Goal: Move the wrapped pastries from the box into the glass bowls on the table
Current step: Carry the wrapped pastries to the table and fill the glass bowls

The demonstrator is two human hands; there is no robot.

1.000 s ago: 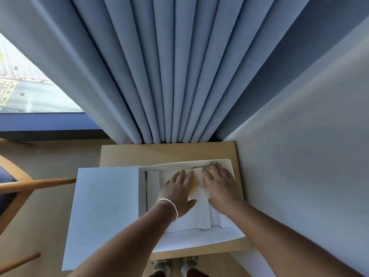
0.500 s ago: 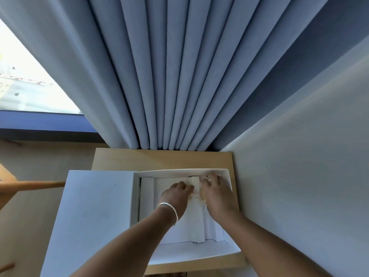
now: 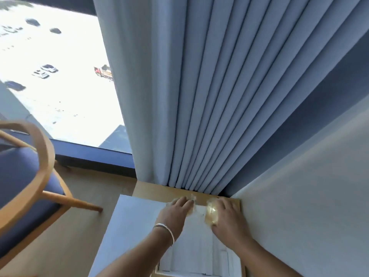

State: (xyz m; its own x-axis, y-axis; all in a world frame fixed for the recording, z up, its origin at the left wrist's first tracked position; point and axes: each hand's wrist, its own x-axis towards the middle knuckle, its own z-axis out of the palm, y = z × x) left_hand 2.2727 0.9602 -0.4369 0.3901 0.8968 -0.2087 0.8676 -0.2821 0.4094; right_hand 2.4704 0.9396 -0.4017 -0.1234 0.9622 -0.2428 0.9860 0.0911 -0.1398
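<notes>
Step in hand: judged to be lifting wrapped pastries out of the box [image 3: 191, 248], one in each hand.
Right hand [image 3: 226, 218]: closed round a pastry [image 3: 211, 213] in clear wrap; golden crust shows at the thumb side.
Left hand [image 3: 175, 211]: fingers curled over a second item [image 3: 192, 205]; wrap edges show past the fingertips. How firm the hold is, cannot tell; frame is blurred.
Location of pastries: both at the far end of the box, close together, near the curtain [image 3: 199, 96]. Whether they are clear of the box floor cannot be told.
Box: open, white, on a small wooden table [image 3: 155, 189] set against the right wall; its lid [image 3: 131, 226] lies open to the left.
Bowls: none in view. Destination not confirmed from this frame.
Obstructions: chair [image 3: 30, 176] to the left, well apart from the table.
Recommended handling: hold by the body of each pastry, light pressure, as soft goods will likely crush; do not hang them by the loose wrap, which may slip.
Recommended carry: lift straight up over the box wall, keep the two apart.
Risk: dropping while searching for the bowls; locate them before moving off.
</notes>
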